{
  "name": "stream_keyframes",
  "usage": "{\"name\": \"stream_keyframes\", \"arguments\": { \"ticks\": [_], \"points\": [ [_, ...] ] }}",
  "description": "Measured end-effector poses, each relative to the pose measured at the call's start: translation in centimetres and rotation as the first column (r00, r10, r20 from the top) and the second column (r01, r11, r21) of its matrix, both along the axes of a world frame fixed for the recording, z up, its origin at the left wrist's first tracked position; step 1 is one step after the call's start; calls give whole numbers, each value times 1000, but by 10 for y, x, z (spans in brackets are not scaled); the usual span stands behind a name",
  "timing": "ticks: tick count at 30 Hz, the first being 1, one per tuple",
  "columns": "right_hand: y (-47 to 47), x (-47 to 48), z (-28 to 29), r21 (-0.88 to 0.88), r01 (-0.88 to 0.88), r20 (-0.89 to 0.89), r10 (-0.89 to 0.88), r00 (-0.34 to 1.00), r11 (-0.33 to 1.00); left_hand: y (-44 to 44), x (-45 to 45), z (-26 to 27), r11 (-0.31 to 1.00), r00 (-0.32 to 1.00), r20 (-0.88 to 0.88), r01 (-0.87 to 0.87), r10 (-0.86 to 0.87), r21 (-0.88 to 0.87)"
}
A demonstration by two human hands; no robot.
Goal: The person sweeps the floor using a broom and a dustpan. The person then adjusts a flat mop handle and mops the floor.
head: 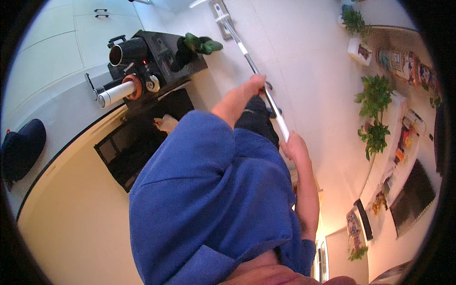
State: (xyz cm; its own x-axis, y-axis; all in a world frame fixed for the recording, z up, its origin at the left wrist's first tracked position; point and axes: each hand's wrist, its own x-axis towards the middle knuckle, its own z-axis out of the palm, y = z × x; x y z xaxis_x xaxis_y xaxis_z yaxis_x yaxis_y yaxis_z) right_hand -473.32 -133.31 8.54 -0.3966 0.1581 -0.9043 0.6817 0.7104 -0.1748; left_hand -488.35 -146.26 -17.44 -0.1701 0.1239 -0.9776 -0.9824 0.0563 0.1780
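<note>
A flat mop with a grey head (221, 21) lies against the pale floor (302, 64) at the top of the view, its long metal and white handle (252, 64) slanting down to the right. My left hand (257, 84) is wrapped around the middle of the handle. Lower down, my right hand (295, 146) grips the white end section. Which hand is which is judged from the arms, the left one reaching from the blue sleeve at centre.
At left stands a black cabinet (162, 50) with a plant (199, 43), a dark cylindrical container (128, 51) and a white tube (115, 94). Potted plants (376, 96) and a white shelf (399, 121) line the right side.
</note>
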Motion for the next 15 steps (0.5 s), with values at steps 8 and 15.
{"name": "stream_keyframes", "arguments": {
  "ticks": [8, 15],
  "points": [
    [49, 88, 81, 144, 116, 65, -127, 990, 983, 58, 128, 0, 932, 971, 167, 107, -173, 345],
    [56, 171, 87, 118, 331, -50, -328, 943, 936, 96, 162, 33, 917, 891, 331, 188, -310, 352]
  ]
}}
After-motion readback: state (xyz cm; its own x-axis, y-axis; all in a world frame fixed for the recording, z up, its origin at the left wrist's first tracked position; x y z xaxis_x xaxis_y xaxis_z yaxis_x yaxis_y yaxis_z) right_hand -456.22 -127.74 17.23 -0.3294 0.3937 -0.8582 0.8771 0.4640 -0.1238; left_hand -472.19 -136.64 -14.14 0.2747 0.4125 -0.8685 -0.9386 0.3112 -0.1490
